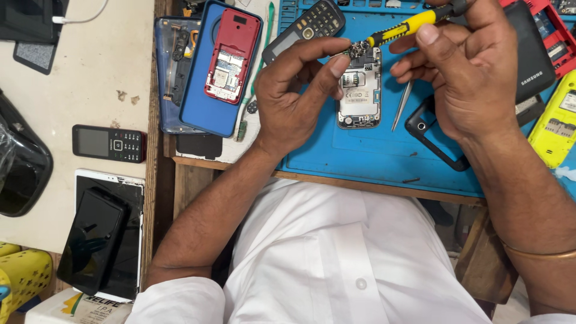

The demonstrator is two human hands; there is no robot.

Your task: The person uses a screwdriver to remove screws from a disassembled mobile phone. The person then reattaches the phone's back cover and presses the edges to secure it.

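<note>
My left hand [297,90] pinches a small circuit part [359,48] between thumb and fingertips above the blue work mat [372,150]. My right hand [465,72] grips a yellow and black screwdriver [408,25], its tip touching that small part. Just below the part lies an opened grey phone [360,90] with its inner board showing. Metal tweezers [402,105] rest on the mat beside it.
A red opened phone [231,54] lies on a blue phone cover [204,102] to the left. A dark keypad phone [306,27], a black frame [429,135], a black battery [534,54] and a yellow phone [555,120] surround the mat. More phones [109,143] lie on the left table.
</note>
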